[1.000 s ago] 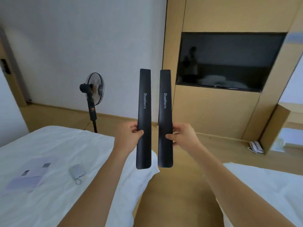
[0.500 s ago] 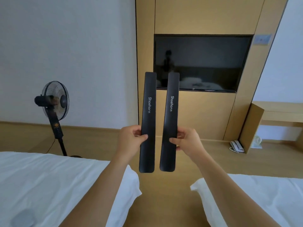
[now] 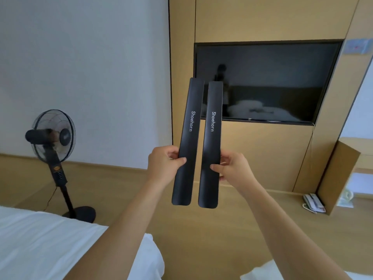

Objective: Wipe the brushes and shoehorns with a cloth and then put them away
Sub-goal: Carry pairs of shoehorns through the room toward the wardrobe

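The left hand (image 3: 164, 164) pinches the left shoehorn (image 3: 188, 142), thumb across its front and fingers curled behind, and the right hand (image 3: 234, 170) pinches the right shoehorn (image 3: 211, 144) the same way. At far left a black fan (image 3: 53, 136) stands on its pole and round base on the wood floor (image 3: 121, 188), facing right, with a white wall (image 3: 90, 67) behind it. Below it the corner of a white bed (image 3: 50, 245) fills the lower left, and the left forearm crosses over its edge. The two black shoehorns are held up in the middle of the view, side by side, nearly upright and leaning a little to the right at the top, close together with a narrow gap between them; I cannot tell whether they touch. Each carries the word "Shoehorn" in white, running down its length. Each hand grips its shoehorn below that word, somewhat under the middle, so the longer part rises above the fingers and the rounded lower end hangs free below them. Behind their tops a dark TV (image 3: 266, 81) is set into a wood panel wall (image 3: 262, 17), and the right shoehorn overlaps its left edge. Lower right, a white phone (image 3: 313, 204) lies on the floor beside a wooden desk side (image 3: 339, 176). A second white bed (image 3: 260, 272) shows at the bottom right, under the right forearm.
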